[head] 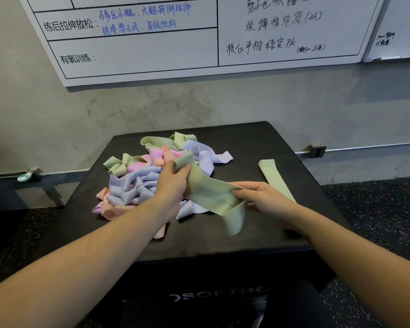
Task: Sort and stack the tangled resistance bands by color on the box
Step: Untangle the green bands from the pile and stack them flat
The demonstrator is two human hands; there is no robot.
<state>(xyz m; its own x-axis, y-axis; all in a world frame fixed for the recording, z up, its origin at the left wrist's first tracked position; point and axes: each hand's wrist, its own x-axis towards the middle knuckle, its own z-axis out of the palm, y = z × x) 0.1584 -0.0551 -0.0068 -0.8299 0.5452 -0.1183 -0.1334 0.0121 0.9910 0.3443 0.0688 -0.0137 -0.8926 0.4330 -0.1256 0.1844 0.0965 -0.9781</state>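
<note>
A person stands over a black padded box [258,147] set against a grey concrete wall [152,107]. Both bare forearms reach in from below. The left hand [173,185] grips one end of a pale green band [208,192], its fingers curled round a rolled loop of it just above the heap. The right hand [263,197] pinches the other end of the same band, thumb on top, and the band spans between the two hands with a loose flap hanging down near the right one, blurred at its tip.

Under and behind the left hand lies the tangled pile of bands [137,181], in the middle and left part of the box top: green ones at the back and left, lilac ones in the middle and to the right, pink and peach ones mixed in, a peach strip trailing toward the front edge. Well apart from the pile, on the right side of the box top, lies a flat stack of green bands [273,176], seemingly several layers, partly hidden by the right hand.

A whiteboard [140,50] with handwritten Chinese text hangs on the wall above.
</note>
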